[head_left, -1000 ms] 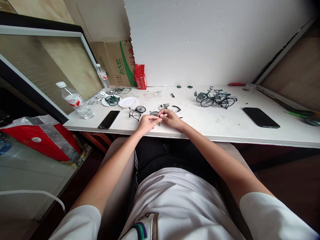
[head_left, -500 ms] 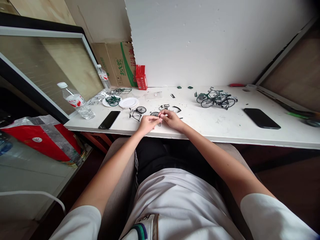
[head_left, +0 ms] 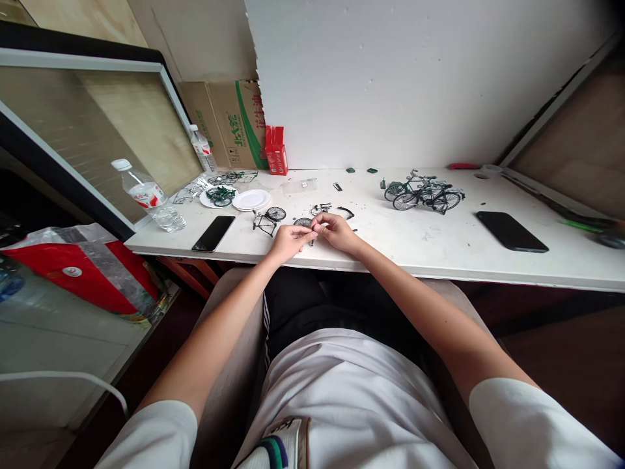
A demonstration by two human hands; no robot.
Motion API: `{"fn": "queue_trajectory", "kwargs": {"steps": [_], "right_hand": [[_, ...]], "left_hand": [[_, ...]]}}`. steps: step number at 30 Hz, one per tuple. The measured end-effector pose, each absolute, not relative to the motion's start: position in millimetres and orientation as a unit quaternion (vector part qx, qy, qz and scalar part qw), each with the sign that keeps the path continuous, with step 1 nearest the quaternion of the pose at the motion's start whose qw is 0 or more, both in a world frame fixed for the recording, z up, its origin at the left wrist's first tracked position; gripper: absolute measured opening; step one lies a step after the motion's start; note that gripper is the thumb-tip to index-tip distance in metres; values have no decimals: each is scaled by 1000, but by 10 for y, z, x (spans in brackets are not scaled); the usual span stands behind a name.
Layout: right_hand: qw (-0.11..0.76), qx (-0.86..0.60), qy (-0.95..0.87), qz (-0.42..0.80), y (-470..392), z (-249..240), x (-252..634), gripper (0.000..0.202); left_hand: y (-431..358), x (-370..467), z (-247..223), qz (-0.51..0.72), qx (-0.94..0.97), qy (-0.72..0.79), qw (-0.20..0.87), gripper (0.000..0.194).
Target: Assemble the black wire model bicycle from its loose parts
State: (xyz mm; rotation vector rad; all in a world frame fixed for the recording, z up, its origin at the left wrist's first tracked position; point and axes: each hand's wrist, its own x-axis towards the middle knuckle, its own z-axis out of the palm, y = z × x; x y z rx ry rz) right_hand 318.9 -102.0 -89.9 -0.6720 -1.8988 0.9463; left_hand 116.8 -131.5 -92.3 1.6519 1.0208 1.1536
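Observation:
My left hand (head_left: 290, 243) and my right hand (head_left: 334, 233) meet just above the table's front edge, fingertips pinched together. Between them is a small dark part, mostly covered by the fingers, so its kind is unclear. A black toy bicycle wheel (head_left: 303, 222) shows right behind the fingertips. To the left lies a black toy bicycle frame (head_left: 264, 225) with a wheel (head_left: 276, 214) beside it. Past my right hand are small black bicycle parts (head_left: 321, 208) and a curved black piece (head_left: 346, 213). Two assembled toy bicycles (head_left: 428, 200) stand farther right.
A phone (head_left: 213, 234) lies on the left, another black phone (head_left: 512, 231) on the right. Paper plates (head_left: 251, 200), one holding green parts (head_left: 221, 196), sit at the back left near a water bottle (head_left: 149, 196). A red box (head_left: 276, 151) stands against the wall.
Hardly anything differs. Both hands stay pinched together in the same place, with only a slight shift of the right fingers.

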Motion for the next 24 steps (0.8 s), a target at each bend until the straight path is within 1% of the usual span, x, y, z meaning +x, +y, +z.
{"fn": "queue_trajectory", "kwargs": {"steps": [6,8,12,13,14,15,17,20,22,24], "right_hand": [[448,-280,-762,375,-1028,-898,3172,31],[457,-295,-751,374,-1014,-912,3159,38],[465,-328,-729,380,-971,-824,3250,62],[461,-337,-732,370,-958,-766,3318,66],[448,-352,-744,349,-945,-697,3406,65],[421,-366,-766,319,-932,-623,3508,60],[325,-392,-820,261,-903,-486,3733,45],[169,-493,-820,236,-848,-392,3999,22],[124,-527,-813,213,-805,-423,4078,16],[113,-526,-819,197,-765,-497,4086,9]], "left_hand": [[-1309,1164,-935,459,666,411,419,41],[-1311,1163,-928,466,659,409,425,42],[-1312,1166,-926,490,637,401,439,45],[-1308,1168,-932,495,633,401,440,46],[-1303,1170,-942,500,628,402,440,46],[-1297,1172,-953,503,624,403,442,47],[-1282,1175,-978,507,618,405,444,48],[-1265,1177,-1003,510,610,408,448,49],[-1261,1177,-1003,512,603,409,454,50],[-1262,1179,-994,514,595,409,463,51]]}}
